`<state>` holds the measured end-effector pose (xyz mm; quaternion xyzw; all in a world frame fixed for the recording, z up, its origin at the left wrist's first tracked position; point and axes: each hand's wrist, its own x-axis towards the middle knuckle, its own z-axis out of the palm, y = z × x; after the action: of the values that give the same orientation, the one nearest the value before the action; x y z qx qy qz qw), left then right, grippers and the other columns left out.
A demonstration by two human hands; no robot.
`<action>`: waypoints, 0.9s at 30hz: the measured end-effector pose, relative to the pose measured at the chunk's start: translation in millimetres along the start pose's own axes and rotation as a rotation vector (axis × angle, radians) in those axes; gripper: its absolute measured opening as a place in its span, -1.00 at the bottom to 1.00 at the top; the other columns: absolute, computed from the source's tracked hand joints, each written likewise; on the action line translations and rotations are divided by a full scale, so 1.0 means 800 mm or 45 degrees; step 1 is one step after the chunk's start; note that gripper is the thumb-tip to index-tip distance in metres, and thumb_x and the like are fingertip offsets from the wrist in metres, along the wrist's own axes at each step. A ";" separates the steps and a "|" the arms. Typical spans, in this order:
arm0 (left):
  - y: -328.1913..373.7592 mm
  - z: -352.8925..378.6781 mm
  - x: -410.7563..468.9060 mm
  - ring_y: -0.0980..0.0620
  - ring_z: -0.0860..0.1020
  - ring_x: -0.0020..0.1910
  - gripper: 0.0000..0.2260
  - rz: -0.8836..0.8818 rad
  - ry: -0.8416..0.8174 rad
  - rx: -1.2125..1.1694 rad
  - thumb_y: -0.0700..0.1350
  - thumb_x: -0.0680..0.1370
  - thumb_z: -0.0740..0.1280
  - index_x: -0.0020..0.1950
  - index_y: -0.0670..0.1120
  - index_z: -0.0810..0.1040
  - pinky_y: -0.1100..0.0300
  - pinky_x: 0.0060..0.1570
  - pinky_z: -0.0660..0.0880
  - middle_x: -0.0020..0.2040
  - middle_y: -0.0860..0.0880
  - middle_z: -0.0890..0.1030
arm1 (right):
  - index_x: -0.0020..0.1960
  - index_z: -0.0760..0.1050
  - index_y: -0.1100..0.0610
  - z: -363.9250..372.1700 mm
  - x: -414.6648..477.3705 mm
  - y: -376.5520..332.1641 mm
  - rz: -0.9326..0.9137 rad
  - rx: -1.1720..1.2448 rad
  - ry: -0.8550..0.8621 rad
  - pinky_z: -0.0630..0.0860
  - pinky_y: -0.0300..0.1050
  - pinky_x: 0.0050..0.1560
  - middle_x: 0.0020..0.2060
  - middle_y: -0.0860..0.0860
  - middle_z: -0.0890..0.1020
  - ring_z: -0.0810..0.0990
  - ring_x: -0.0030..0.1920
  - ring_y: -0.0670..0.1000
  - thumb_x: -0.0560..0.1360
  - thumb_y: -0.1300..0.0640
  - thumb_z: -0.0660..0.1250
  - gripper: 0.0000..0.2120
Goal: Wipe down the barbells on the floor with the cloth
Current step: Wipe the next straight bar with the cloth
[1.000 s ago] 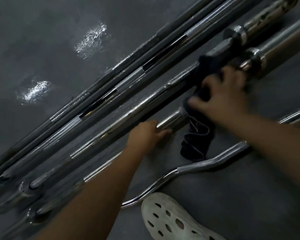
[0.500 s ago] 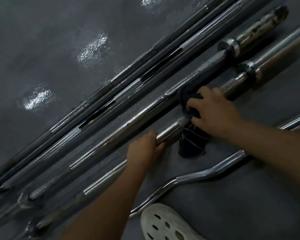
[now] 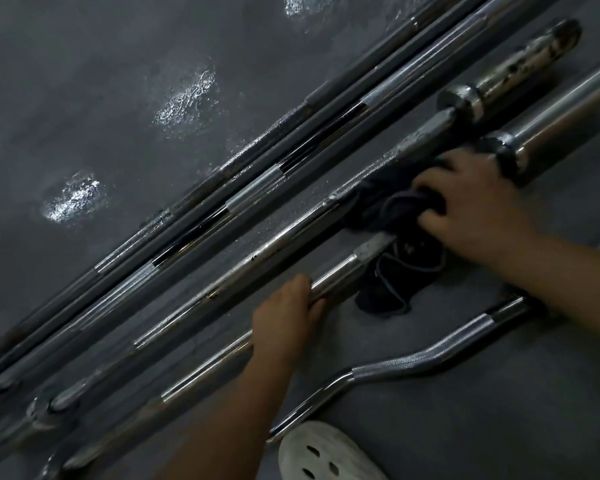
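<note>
Your left hand (image 3: 288, 317) grips the near bar (image 3: 336, 276), fingers curled over it. Your right hand (image 3: 475, 209) clenches the cloth (image 3: 378, 209), which is bunched across that bar and the next bar (image 3: 257, 254), just short of the collars. One end hangs to the floor (image 3: 499, 393). Too dark to tell which bar it presses. The curl bar (image 3: 413, 362) and shoe (image 3: 326, 455) are nearest you.

No legible text, labels, brands or numbers on bars, cloth or shoe.
</note>
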<state>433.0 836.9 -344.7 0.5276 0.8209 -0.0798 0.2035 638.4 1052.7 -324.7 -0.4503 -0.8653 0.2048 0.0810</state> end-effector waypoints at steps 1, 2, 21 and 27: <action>0.001 0.002 -0.003 -0.09 0.59 -0.04 -0.68 0.000 -0.001 -0.010 0.26 0.54 0.24 0.02 0.02 0.38 0.11 -0.23 0.37 -0.04 -0.01 0.60 | 0.18 0.57 0.08 0.000 -0.008 0.007 0.203 0.021 0.116 0.44 0.18 0.17 0.23 0.22 0.44 0.40 0.24 0.33 0.38 0.09 0.45 -0.63; -0.002 0.003 0.003 -0.10 0.59 -0.05 -0.64 -0.001 -0.074 -0.033 0.31 0.53 0.22 0.04 0.02 0.39 0.10 -0.22 0.41 -0.05 -0.03 0.61 | 0.20 0.56 0.10 0.004 -0.015 0.008 0.353 0.007 0.169 0.40 0.20 0.22 0.27 0.24 0.41 0.36 0.28 0.36 0.39 0.13 0.45 -0.61; -0.076 -0.093 -0.131 -0.07 0.49 0.28 -0.56 0.030 0.050 -0.208 0.07 0.56 0.34 0.41 -0.03 0.41 0.09 0.23 0.42 0.35 -0.04 0.47 | 0.22 0.53 0.04 -0.029 -0.055 -0.111 0.272 0.491 -0.290 0.33 -0.25 0.04 0.17 0.07 0.39 0.45 -0.05 0.03 0.51 0.14 0.39 -0.71; -0.070 -0.155 -0.160 -0.09 0.54 0.14 -0.66 -0.015 0.139 -0.219 0.07 0.55 0.34 0.28 -0.01 0.45 0.03 0.11 0.50 0.21 -0.05 0.52 | 0.24 0.52 0.07 -0.071 -0.098 -0.116 0.271 0.542 -0.178 0.43 -0.15 0.14 0.16 0.09 0.41 0.46 -0.03 0.03 0.51 0.14 0.39 -0.70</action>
<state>397.6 749.1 -184.0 0.5069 0.8377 0.0186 0.2026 632.9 957.4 -230.2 -0.4965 -0.7538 0.4205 0.0920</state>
